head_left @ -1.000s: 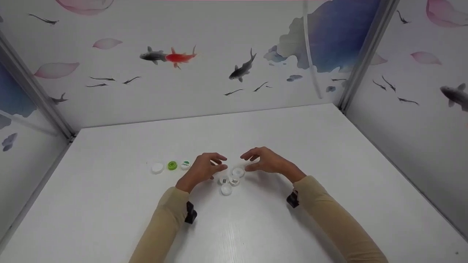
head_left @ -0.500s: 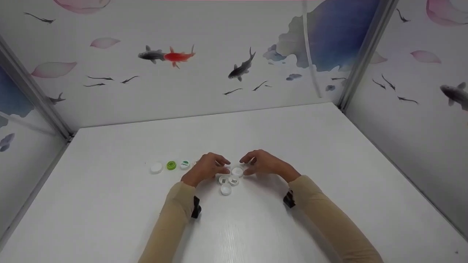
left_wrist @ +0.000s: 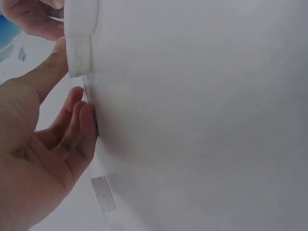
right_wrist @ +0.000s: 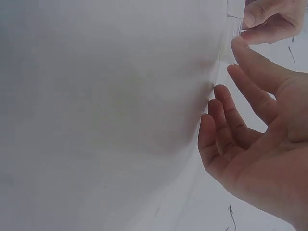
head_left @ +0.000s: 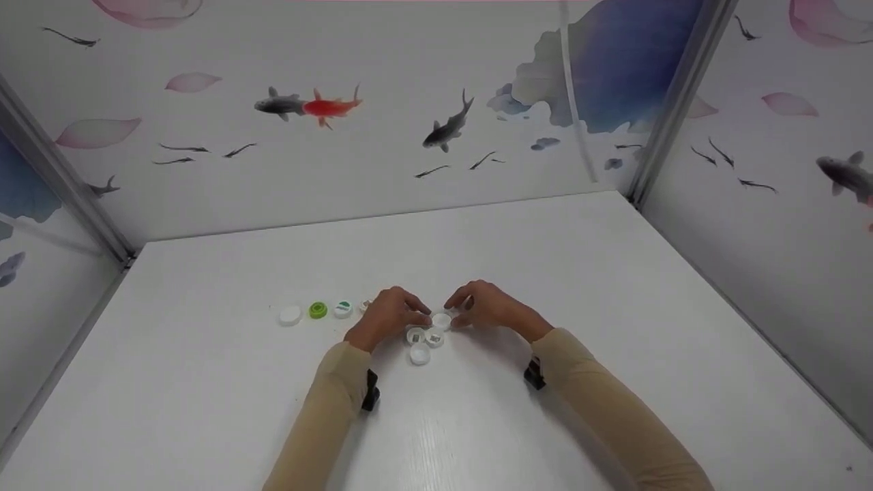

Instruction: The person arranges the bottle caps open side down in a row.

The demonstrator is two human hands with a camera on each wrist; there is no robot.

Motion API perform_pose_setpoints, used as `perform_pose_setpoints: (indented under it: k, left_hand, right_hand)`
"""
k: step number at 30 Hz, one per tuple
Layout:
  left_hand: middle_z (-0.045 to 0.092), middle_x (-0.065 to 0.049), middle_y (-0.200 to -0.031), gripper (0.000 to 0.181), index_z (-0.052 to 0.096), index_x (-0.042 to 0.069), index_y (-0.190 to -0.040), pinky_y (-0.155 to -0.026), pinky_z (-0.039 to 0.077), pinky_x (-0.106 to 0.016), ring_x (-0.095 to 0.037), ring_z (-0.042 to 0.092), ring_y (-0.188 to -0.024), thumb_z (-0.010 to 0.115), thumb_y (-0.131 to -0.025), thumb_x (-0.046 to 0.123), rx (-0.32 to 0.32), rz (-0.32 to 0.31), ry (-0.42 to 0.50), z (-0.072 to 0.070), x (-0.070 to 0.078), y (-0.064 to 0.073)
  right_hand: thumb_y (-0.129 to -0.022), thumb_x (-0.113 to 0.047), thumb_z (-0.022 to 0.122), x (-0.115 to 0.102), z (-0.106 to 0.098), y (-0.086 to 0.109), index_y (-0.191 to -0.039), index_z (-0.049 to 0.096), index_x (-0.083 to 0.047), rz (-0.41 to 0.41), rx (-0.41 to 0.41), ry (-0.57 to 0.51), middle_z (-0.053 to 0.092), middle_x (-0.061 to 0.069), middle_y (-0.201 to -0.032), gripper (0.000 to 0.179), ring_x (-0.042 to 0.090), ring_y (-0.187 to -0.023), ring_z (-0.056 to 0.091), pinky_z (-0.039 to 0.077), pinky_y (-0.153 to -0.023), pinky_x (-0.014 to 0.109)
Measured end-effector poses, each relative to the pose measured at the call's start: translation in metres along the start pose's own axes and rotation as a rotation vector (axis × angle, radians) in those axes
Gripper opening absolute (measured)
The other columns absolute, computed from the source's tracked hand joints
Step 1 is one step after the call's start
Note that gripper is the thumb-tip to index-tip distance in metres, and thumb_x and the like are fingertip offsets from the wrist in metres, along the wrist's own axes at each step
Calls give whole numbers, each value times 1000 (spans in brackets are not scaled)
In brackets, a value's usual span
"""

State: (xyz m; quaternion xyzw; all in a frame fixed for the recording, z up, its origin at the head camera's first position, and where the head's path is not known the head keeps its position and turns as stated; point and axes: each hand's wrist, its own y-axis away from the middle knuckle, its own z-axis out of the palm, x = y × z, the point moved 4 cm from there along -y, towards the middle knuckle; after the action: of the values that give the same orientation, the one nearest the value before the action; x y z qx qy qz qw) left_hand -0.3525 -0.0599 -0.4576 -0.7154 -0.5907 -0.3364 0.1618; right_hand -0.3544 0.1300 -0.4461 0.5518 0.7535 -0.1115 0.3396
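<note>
A white bottle cap (head_left: 441,322) lies between my two hands in the head view. Just in front of it are two white caps with small dark square marks, a left one (head_left: 415,336) and a right one (head_left: 434,337), plus a plain white cap (head_left: 420,354) nearest to me. My left hand (head_left: 391,316) is at the left of this group, its thumb tip at a cap (left_wrist: 80,56) in the left wrist view. From the right, my right hand (head_left: 494,307) reaches to the far cap, thumb and forefinger at its edge. Both hands' fingers are loosely bent.
Left of my hands runs a row of caps: a larger white one (head_left: 290,316), a green one (head_left: 318,310), a white one with green print (head_left: 343,309) and another (head_left: 365,306) partly behind my left hand. Printed panels (head_left: 382,164) enclose the white table (head_left: 204,382).
My left hand has moved right, toward the cap group, uncovering part of another cap in the row. My right hand has shifted slightly left and closer to the far cap.
</note>
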Motion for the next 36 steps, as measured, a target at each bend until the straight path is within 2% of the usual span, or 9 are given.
perform_pose_setpoints:
  k: [6, 10, 17, 20, 23, 26, 33, 36]
  left_hand:
    - [73, -5, -120, 17, 81, 17, -102, -114, 42, -48, -29, 59, -127, 80, -86, 22, -1, 33, 10, -1, 1, 2]
    - [71, -6, -123, 19, 80, 16, -105, -114, 42, -48, -30, 58, -127, 79, -86, 20, -14, 40, 45, -1, 1, 4]
    - [65, -9, -123, 24, 78, 14, -110, -106, 49, -45, -28, 62, -117, 78, -88, 22, -15, 44, 93, -3, -4, 3]
    - [66, -9, -125, 24, 77, 13, -111, -97, 55, -41, -26, 64, -114, 77, -88, 21, 0, 60, 140, -7, -4, 3]
    - [65, -10, -129, 26, 75, 12, -114, -87, 58, -35, -24, 65, -111, 76, -90, 22, 22, 76, 202, -14, -3, 5]
    - [63, -11, -132, 30, 73, 12, -119, -85, 59, -33, -24, 65, -111, 75, -91, 24, 49, 97, 275, -23, 1, 8]
    - [65, -15, -127, 36, 71, 6, -122, -85, 61, -35, -26, 68, -108, 74, -92, 26, 154, 236, 401, -45, 15, 21]
    - [67, -14, -123, 36, 71, 5, -122, -81, 62, -33, -24, 68, -104, 73, -92, 25, 196, 272, 446, -49, 19, 28]
  right_hand:
    - [-88, -12, 76, -4, 1, 1, -118, 74, -11, -78, 10, 40, 70, 8, -116, 29, 24, -104, 61, 54, -93, 40]
    - [-89, -13, 75, -5, 3, -1, -118, 74, -9, -83, 14, 45, 71, 8, -115, 29, 25, -103, 62, 54, -93, 41]
    - [-92, -14, 73, -7, 4, -3, -118, 74, -9, -93, 26, 16, 73, 9, -113, 27, 23, -102, 63, 55, -92, 39]
    - [-93, -16, 72, -8, 1, -3, -121, 73, -9, -100, 32, -22, 72, 9, -115, 29, 22, -100, 63, 55, -89, 36]
    - [-93, -19, 72, -11, -4, -3, -123, 71, -9, -128, 55, -65, 72, 10, -118, 32, 23, -102, 63, 55, -88, 34]
    - [-93, -21, 73, -18, -11, -1, -124, 70, -9, -169, 87, -108, 71, 10, -120, 34, 24, -105, 63, 55, -89, 34]
    - [-95, -21, 70, -38, -27, 11, -126, 70, -11, -251, 142, -256, 70, 10, -121, 33, 24, -107, 63, 57, -92, 39]
    - [-95, -23, 69, -42, -29, 14, -126, 70, -15, -245, 154, -314, 70, 7, -120, 31, 21, -107, 63, 57, -92, 39]
